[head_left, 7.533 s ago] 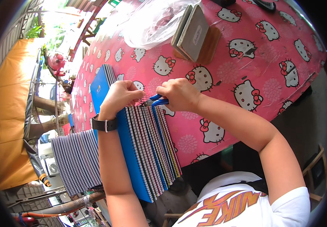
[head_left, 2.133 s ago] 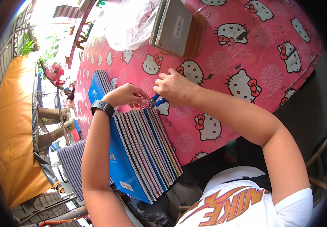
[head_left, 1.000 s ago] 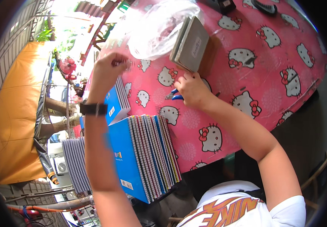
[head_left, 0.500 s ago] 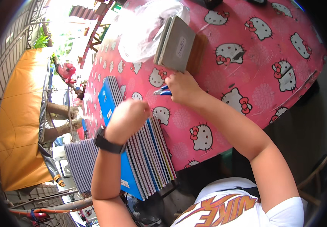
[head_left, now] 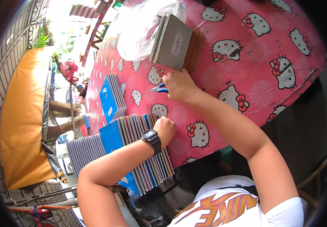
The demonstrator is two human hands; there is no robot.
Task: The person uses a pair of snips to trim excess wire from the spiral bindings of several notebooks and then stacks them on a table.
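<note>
My right hand (head_left: 180, 86) is closed around blue-handled cutting pliers (head_left: 163, 90), whose metal jaws point left. It rests on the pink table near a grey slab (head_left: 174, 47) with a white label, leaning beside a brown wooden block (head_left: 194, 51). My left hand (head_left: 165, 130), with a black watch on the wrist, is curled at the right edge of a row of blue-covered spiral notebooks (head_left: 154, 172) at the table's edge. Its fingers are closed; what they hold, if anything, is hidden. The left forearm crosses over these notebooks.
A smaller stack of blue notebooks (head_left: 112, 97) lies just beyond the row. Another coil-edged stack (head_left: 84, 154) sits to the left. A clear plastic bag (head_left: 140, 36) lies behind the slab on the patterned tablecloth (head_left: 260, 90).
My left hand has moved right and down, from above the notebooks to their right edge. The row and the smaller stack now show apart. My right hand keeps the pliers, nearly still.
</note>
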